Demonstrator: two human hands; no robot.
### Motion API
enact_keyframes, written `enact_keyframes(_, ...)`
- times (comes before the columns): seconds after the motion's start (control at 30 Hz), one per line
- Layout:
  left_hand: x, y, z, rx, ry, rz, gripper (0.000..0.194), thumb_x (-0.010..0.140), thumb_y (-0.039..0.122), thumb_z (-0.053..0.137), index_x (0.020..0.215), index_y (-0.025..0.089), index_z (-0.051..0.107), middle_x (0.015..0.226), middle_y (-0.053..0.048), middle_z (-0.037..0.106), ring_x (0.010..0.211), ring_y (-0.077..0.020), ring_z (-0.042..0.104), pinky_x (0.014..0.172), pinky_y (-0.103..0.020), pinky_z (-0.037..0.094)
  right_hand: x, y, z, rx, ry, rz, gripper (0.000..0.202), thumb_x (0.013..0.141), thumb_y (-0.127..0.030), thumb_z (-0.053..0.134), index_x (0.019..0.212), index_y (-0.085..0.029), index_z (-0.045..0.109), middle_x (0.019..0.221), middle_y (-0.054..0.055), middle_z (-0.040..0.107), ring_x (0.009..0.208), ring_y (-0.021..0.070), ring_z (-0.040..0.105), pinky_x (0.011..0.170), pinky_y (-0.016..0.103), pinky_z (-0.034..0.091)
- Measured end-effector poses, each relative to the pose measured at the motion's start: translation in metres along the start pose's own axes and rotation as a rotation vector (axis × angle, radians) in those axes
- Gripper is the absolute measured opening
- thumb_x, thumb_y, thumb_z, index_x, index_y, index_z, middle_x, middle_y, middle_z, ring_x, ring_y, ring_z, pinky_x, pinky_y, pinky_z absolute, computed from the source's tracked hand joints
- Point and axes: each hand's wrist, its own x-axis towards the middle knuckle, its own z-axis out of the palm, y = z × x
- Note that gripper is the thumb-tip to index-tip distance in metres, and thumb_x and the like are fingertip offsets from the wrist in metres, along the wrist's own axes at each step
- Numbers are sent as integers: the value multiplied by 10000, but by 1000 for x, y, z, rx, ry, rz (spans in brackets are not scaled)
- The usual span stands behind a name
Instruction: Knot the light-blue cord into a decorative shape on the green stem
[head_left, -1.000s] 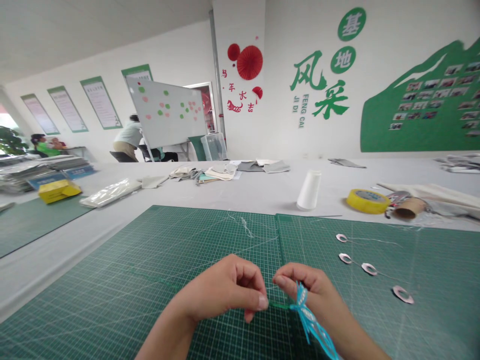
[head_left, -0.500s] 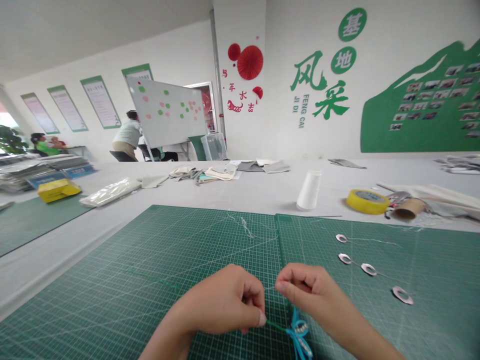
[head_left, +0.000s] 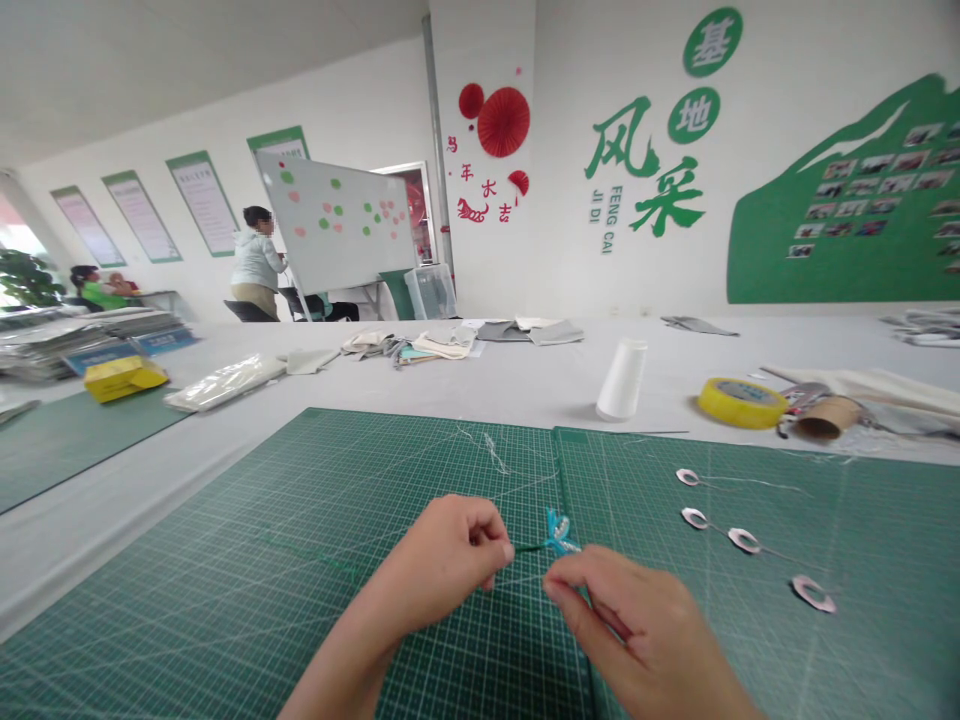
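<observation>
My left hand [head_left: 457, 550] is closed in a pinch on the thin green stem of a small blue flower [head_left: 559, 533]. The flower has looped petals with pale, bead-like bits and points to the right, above the cutting mat. My right hand [head_left: 622, 620] is closed too, thumb and forefinger pressed together just below the flower. Whatever lies between those fingertips is too small to make out. To the right, several pale oval rings [head_left: 744, 541] with thin threads lie on the green cutting mat [head_left: 360, 480].
A white cone [head_left: 622, 380] stands behind the mats, with yellow tape [head_left: 742, 402] and a cardboard tube [head_left: 827, 418] to its right. Cloth scraps [head_left: 446, 343], a clear plastic packet [head_left: 225, 383] and a yellow box [head_left: 125, 378] lie farther left. A person [head_left: 255, 265] stands by the whiteboard.
The blue flower has swung up, from below my hands to above my right fingertips. My left hand has moved slightly up and left; my right hand has lowered. The person by the whiteboard has straightened up.
</observation>
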Motion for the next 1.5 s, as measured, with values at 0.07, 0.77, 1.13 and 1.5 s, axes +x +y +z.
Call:
enact_keyframes(0.07,1,2,-1,-39,33,-7,123,763,240,538,691,154,589,553,15,578,524,-113,499,516,-219,346,-1,0,3,15,-14,7,216,923,-238,448,797,-224,623,627,-17,619,543,134,572,513,243,398)
enact_keyframes(0.77,-7,13,-6,-477,-331,27,101,752,223,636,704,141,602,532,34,555,475,-66,444,487,-190,299,8,23,10,584,-52,415,263,794,-377,579,649,-168,645,550,-27,488,524,121,401,495,237,326)
enact_keyframes(1.13,-12,9,3,-132,-428,-20,44,685,190,626,653,161,617,508,51,535,462,-79,478,467,-179,356,10,26,-1,526,-207,339,222,806,-338,611,684,-172,695,635,3,590,614,139,504,583,254,380)
enact_keyframes(1.5,-6,4,10,124,-123,9,133,726,208,525,628,162,602,528,20,586,503,-105,529,464,-189,328,4,4,-5,124,-82,137,245,915,-269,490,753,-211,664,617,-11,566,572,135,530,542,251,369)
